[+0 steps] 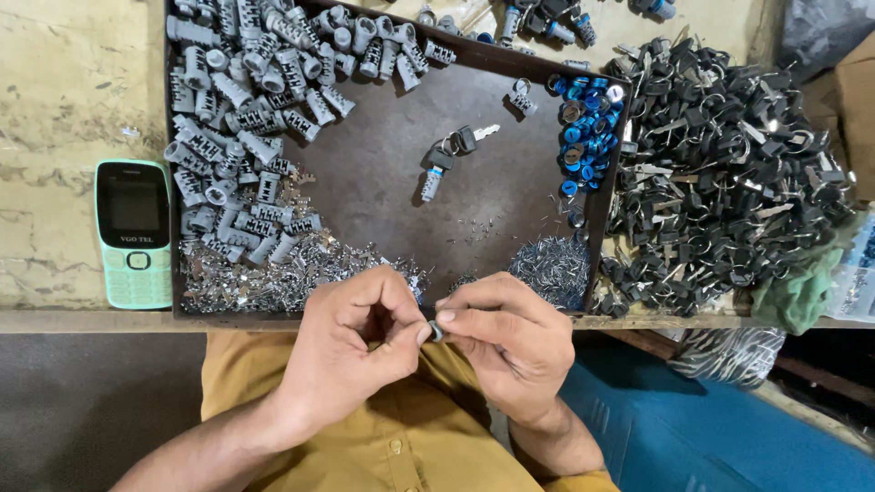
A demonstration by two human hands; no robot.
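My left hand [351,351] and my right hand [510,342] meet just in front of the tray's near edge. Together their fingertips pinch one small grey lock cylinder [435,329], mostly hidden by thumbs and fingers. On the dark brown tray [383,173] lies a finished cylinder with keys on a ring [448,157]. Several grey lock cylinders [246,118] are heaped at the tray's left and back. Tiny metal wafers [273,278] lie along the near left edge, and small pins [551,269] at the near right.
Blue round caps [583,128] are stacked at the tray's right edge. A large heap of black-headed keys [720,173] lies right of the tray. A mint-green keypad phone [134,232] rests on the bench at left. A green cloth [802,292] sits at the right.
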